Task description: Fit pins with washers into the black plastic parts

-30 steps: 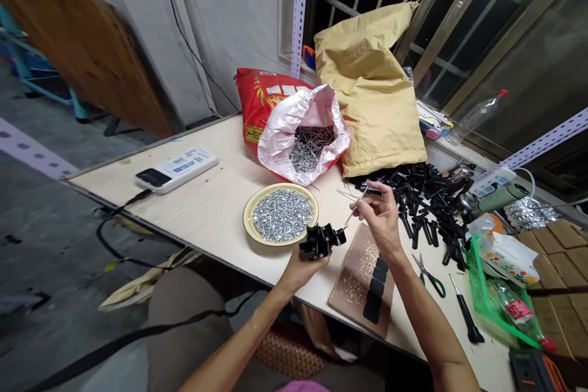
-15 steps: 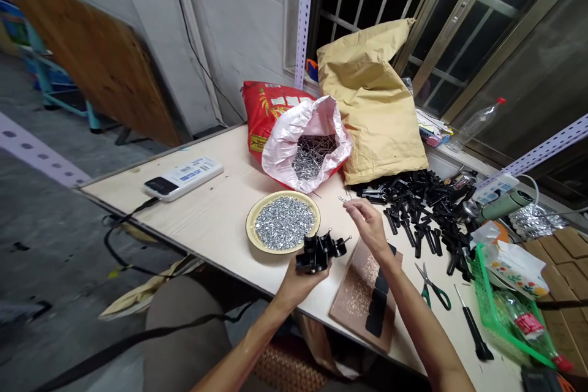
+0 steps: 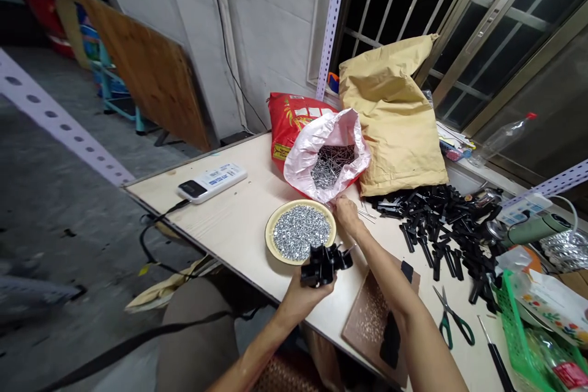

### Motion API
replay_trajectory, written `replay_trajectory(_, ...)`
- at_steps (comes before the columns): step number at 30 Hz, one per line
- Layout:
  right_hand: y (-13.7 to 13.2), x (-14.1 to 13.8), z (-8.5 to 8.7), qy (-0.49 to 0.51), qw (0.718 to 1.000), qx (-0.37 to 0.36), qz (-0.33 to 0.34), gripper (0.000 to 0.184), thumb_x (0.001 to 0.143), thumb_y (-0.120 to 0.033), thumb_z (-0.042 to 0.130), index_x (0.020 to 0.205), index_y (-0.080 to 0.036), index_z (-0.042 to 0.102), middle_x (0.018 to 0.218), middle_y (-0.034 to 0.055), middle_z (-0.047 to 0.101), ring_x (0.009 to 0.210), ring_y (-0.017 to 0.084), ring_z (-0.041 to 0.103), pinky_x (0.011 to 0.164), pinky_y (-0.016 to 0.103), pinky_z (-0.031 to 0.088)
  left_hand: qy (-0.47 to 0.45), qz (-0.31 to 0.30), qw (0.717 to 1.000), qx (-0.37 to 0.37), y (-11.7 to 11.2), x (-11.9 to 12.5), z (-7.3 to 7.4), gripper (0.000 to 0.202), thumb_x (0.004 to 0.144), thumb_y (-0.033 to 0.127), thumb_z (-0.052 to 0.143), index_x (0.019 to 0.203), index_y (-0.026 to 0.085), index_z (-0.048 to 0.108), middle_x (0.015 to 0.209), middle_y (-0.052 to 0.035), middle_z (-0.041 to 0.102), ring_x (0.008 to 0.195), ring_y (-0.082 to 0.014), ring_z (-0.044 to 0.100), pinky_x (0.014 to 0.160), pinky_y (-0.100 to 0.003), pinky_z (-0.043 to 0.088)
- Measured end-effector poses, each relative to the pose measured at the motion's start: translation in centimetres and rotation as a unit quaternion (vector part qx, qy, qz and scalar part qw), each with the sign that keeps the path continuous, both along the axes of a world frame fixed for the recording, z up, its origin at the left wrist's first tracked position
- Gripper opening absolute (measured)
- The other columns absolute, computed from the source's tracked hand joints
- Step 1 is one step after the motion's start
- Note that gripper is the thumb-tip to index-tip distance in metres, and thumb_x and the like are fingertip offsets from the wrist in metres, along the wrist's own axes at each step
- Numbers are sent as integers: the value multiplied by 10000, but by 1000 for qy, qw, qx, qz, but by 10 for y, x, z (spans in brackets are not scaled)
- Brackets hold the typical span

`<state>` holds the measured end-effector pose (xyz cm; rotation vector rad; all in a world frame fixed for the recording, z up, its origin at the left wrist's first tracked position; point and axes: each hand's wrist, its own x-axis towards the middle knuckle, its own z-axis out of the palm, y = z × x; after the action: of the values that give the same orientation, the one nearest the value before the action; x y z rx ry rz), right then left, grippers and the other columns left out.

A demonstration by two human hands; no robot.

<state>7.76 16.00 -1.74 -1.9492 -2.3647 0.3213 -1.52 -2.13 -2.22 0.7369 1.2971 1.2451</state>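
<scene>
Since earlier we're shifting R hand [image 3: 346,214] just R of bowl [image 3: 269,239], grip unclear; w/ L hand [image 3: 302,295] we're clutching blk parts [image 3: 321,268] nr bowl, risking a spill if R hand bumps it.

There are two sacks [image 3: 303,156], one yellow bowl [image 3: 270,240], one pair of scissors [image 3: 446,307]; the black pieces [image 3: 427,199] are too many for counting.

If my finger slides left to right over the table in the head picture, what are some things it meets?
White device → black parts held in the left hand → scissors → black-handled tool → green basket.
</scene>
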Motion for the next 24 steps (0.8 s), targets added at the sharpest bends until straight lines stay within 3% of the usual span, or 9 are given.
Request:
replay_trajectory(2,-12,16,6,-8,1000,-10,-14,264,784,-33,474,995,-72,630,969,177,661,901,246,634,747,301,445,7,-2,1000,-15,0,-3,3,196,504,237,734,684,181,682,671,-31,719,733,-242,688,611,-300,547)
replay_trajectory(4,-30,39,17,-5,1000,-16,-24,331,754,-19,475,1050,-95,602,854,110,667,819,210,645,715,290,463,12,-19,1000,-19,1,-4,4,171,522,265,720,663,175,686,624,-24,698,685,-227,675,573,-285,528)
replay_trajectory(6,-52,61,34,92,996,-15,-15,453,755,-51,468,1194,-155,514,765,9,634,673,145,632,635,253,477,16,-32,999,-11,2,0,3,142,519,264,707,623,175,669,572,-10,667,627,-207,651,541,-274,505)
replay_trajectory(8,-76,76,53,283,959,-3,16,542,774,-117,473,1300,-223,398,723,-60,580,544,99,587,536,218,469,19,-40,999,17,3,7,1,125,503,243,691,599,180,641,556,6,644,601,-188,626,541,-267,489)
replay_trajectory(10,-100,81,72,452,890,22,51,560,780,-190,526,1313,-249,364,702,-79,552,513,89,565,496,211,462,22,-50,997,53,3,15,1,135,491,221,670,611,182,622,566,20,630,590,-169,603,556,-261,476)
replay_trajectory(11,-111,81,79,494,866,40,63,558,774,-218,567,1297,-252,374,690,-81,550,531,91,570,510,214,468,25,-61,995,68,3,19,1,144,490,210,660,625,181,620,565,27,620,582,-161,590,558,-258,468)
replay_trajectory(13,-130,76,90,526,843,80,74,501,767,-247,625,1225,-249,423,686,-73,566,604,101,596,580,230,489,36,-91,991,87,1,25,4,172,490,191,640,661,176,625,551,41,593,555,-145,557,541,-248,443)
replay_trajectory(18,-151,65,89,497,850,148,91,264,808,-309,627,1030,-233,507,760,-27,619,713,122,627,715,280,507,75,-115,986,91,-4,32,9,215,483,171,601,698,174,613,530,58,545,523,-128,499,506,-231,382)
replay_trajectory(24,-158,64,79,445,875,141,132,128,857,-315,575,938,-220,600,849,8,663,782,137,650,759,284,508,106,-120,983,93,-6,32,7,258,490,179,592,748,177,604,557,57,554,555,-140,520,530,-237,400)
